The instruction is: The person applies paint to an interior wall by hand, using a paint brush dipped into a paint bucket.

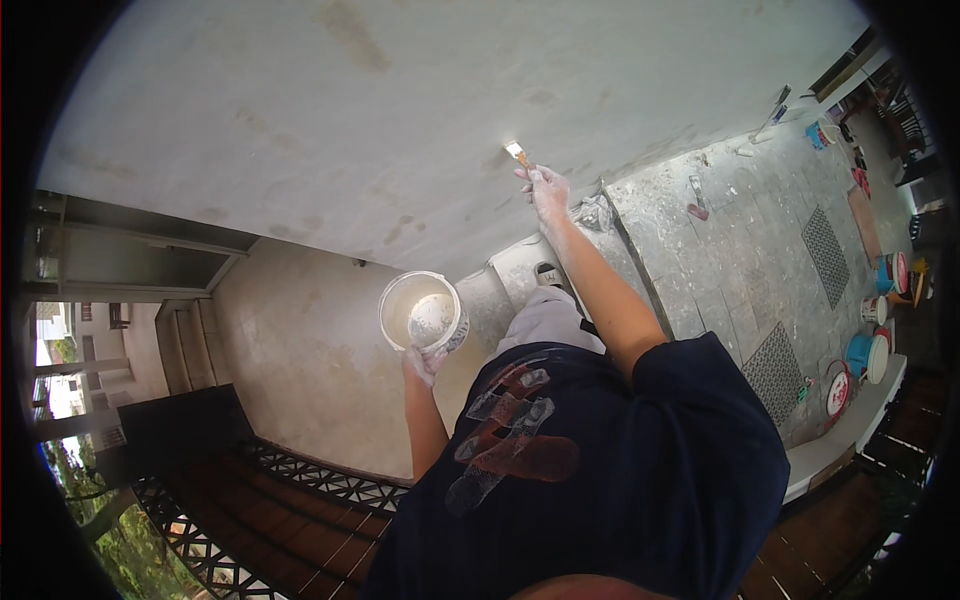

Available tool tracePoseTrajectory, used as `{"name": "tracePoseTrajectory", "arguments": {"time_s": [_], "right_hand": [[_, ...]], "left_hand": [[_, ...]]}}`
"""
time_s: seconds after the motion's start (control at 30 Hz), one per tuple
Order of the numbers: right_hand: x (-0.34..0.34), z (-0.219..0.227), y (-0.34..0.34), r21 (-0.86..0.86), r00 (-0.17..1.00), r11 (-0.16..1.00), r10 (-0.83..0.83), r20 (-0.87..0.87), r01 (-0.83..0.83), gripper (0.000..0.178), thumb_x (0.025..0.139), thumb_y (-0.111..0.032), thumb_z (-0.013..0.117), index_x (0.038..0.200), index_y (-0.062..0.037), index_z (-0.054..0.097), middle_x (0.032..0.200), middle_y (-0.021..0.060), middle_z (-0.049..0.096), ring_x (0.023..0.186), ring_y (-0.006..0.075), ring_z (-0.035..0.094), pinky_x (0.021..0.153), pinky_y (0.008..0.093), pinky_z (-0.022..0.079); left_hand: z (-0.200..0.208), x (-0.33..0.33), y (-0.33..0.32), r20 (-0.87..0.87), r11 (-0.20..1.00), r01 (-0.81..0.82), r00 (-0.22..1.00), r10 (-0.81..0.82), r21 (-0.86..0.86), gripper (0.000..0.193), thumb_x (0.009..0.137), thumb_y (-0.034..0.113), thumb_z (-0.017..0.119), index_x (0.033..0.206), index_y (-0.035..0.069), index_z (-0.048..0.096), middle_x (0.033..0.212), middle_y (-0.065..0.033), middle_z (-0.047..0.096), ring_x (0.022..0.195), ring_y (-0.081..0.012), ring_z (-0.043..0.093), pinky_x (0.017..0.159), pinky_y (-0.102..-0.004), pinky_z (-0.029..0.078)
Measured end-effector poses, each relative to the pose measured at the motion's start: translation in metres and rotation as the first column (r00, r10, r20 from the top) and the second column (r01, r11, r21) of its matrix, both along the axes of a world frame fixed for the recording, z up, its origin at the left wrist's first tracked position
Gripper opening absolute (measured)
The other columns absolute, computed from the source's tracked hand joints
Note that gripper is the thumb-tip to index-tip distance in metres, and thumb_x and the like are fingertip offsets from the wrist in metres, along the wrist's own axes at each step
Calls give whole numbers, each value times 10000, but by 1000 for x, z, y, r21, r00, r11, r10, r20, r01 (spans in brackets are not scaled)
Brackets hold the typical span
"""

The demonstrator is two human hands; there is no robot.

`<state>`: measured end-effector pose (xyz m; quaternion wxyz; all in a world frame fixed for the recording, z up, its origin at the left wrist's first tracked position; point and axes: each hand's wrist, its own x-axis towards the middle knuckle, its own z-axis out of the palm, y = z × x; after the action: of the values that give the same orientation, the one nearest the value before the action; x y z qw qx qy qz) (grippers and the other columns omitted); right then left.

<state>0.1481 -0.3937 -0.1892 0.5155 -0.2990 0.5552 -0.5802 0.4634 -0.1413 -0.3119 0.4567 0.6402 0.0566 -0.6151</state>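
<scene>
My right hand (547, 195), smeared with white, is closed round the handle of a paintbrush (518, 154). The brush's white-coated bristles point up and left, at or close to the pale grey wall (300, 120); I cannot tell whether they touch it. Darker blotches mark that wall in several places. My left hand (425, 364), also whitened, grips the near rim of a white bucket (393, 310). Some whitish stuff lies at the bucket's bottom. The bucket is held out in front of my body, to the left of my legs.
A foot in a dark shoe (547, 274) stands on a narrow ledge. To the right is a splattered tiled floor (720, 260) with dark perforated mats (772, 372). Several paint buckets (867, 357) line its far right side. A metal railing (320, 470) runs at the lower left.
</scene>
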Motion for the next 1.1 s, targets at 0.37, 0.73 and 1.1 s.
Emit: {"name": "tracePoseTrajectory", "arguments": {"time_s": [0.37,0.73,1.1], "right_hand": [[-2,-11,24,140,992,987,-62,-111,78,244,1020,-103,487,1136,41,646,969,116,746,564,75,535,465,226,443],[12,14,57,-43,991,998,31,-127,-37,235,1022,-135,528,1139,28,652,975,97,742,543,56,526,465,231,438],[-8,-26,118,105,974,970,223,-47,-217,231,1041,-155,503,1124,8,645,924,104,729,487,52,487,433,213,399]], "left_hand": [[43,-24,-29,68,990,131,990,-127,-49,418,982,330,465,1198,-17,553,887,-185,690,696,-232,684,590,-303,596],[42,-30,-33,55,987,118,992,-113,-113,399,974,220,538,1330,81,425,884,-170,690,651,-217,689,499,-285,576],[50,-46,-28,38,960,146,989,-141,-240,407,1012,355,545,1239,18,555,966,-206,731,736,-178,704,577,-221,551]]}}
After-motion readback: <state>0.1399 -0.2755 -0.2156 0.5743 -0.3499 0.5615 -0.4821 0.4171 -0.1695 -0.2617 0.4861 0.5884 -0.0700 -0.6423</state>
